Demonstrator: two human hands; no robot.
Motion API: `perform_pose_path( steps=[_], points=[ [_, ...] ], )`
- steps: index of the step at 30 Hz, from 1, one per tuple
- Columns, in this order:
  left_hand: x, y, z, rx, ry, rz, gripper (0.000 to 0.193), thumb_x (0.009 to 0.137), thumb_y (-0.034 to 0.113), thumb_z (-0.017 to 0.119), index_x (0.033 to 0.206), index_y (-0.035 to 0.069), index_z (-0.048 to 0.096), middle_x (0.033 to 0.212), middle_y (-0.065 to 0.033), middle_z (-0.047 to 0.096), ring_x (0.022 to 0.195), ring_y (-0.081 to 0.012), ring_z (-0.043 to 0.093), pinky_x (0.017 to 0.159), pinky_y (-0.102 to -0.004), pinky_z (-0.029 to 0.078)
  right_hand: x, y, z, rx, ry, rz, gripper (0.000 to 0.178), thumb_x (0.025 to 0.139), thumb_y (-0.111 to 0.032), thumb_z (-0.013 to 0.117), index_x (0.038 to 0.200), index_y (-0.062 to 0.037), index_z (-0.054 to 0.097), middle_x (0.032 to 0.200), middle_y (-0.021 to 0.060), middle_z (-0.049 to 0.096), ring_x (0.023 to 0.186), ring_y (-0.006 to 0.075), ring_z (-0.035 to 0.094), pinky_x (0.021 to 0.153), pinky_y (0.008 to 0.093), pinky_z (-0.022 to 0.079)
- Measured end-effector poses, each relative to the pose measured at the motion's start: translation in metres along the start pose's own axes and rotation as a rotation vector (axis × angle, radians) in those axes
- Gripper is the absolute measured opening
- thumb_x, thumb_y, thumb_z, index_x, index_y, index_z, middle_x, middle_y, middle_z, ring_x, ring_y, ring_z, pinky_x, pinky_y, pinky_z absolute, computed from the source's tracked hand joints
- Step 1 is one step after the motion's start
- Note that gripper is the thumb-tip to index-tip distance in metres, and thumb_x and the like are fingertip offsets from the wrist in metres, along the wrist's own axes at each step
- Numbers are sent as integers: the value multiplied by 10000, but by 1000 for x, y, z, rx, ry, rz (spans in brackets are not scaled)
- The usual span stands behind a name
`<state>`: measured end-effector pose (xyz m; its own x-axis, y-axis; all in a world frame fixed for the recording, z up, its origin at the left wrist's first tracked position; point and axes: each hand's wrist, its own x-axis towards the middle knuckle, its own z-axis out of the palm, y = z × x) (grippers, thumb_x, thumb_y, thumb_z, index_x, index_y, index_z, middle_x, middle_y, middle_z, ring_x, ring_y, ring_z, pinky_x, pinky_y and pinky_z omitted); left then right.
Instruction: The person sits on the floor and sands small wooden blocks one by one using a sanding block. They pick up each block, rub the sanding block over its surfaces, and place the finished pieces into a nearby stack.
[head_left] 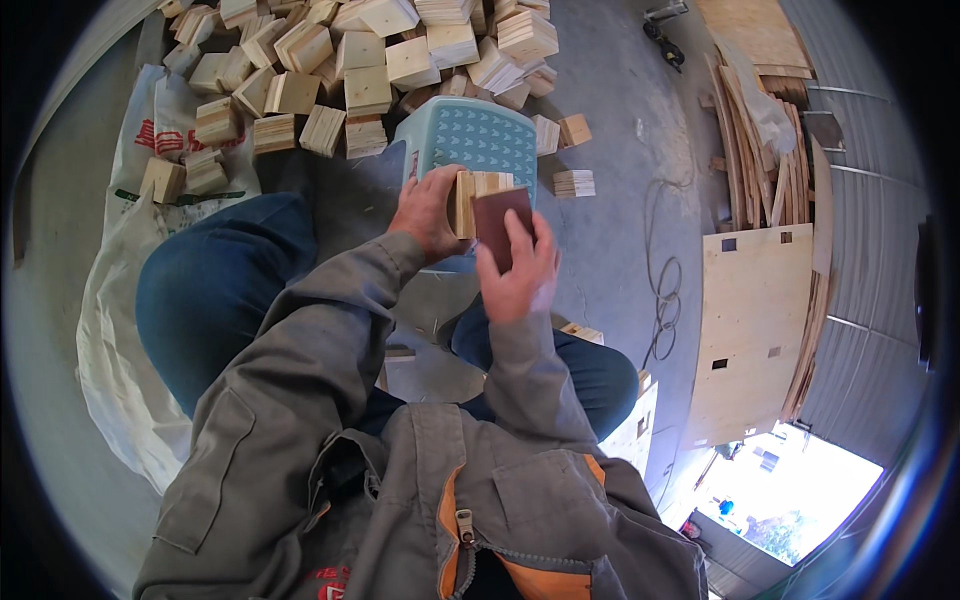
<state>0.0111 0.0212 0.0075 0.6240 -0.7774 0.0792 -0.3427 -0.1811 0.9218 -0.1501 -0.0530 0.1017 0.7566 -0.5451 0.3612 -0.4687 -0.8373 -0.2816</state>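
Observation:
My left hand (430,212) is closed around the left side of a stack of square pale wooden pieces (464,206), held upright over a light blue plastic step stool (478,135). My right hand (522,275) grips a reddish-brown rectangular piece of sandpaper (490,222), fingers spread over its right part. The sandpaper lies against the right side of the wooden pieces and covers some of them. Whether it is wrapped on a backing block is hidden. The stack's lower end meets the stool top or hovers just over it; I cannot tell which.
Past the stool rises a big heap of square wooden blocks (368,90). Some blocks lie on a white woven sack (125,235) at left. Loose blocks (574,183) sit right of the stool. A cable (660,300), plywood sheets (755,330) and a power tool (663,45) are further right.

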Motion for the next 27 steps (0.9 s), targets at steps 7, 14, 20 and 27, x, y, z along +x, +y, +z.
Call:
perform_pose_path(
  steps=[7, 14, 20, 27],
  points=[
    [1, 3, 2, 33, 23, 39, 1042, 593, 241, 969, 1496, 161, 457, 1422, -139, 581, 1340, -398, 542, 1164, -546, 378, 114, 23, 40, -18, -53, 178, 619, 827, -301, 839, 1409, -149, 692, 1462, 209, 579, 1322, 446, 563, 1107, 529, 506],
    [1, 3, -3, 36, -29, -17, 1023, 631, 288, 971, 1502, 182, 444, 1448, -115, 577, 1431, -336, 515, 1252, -580, 292, 90, 31, 42, 35, -32, 148, 663, 844, -287, 839, 1466, -150, 654, 1494, 229, 536, 1349, 446, 535, 1129, 537, 482],
    [2, 2, -1, 34, -7, -11, 1011, 640, 331, 962, 1504, 180, 459, 1448, -125, 581, 1430, -342, 523, 1261, -578, 267, -4, 0, -2, 23, -49, 26, 668, 838, -241, 860, 1463, -133, 650, 1514, 216, 491, 1334, 447, 529, 1103, 541, 461],
    [3, -4, 3, 34, 31, 36, 1014, 650, 381, 961, 1505, 161, 461, 1434, -139, 589, 1389, -360, 541, 1208, -571, 316, -12, -7, -2, 23, -53, -34, 660, 823, -215, 866, 1448, -151, 662, 1515, 214, 497, 1264, 436, 566, 1077, 550, 475]
  ],
)
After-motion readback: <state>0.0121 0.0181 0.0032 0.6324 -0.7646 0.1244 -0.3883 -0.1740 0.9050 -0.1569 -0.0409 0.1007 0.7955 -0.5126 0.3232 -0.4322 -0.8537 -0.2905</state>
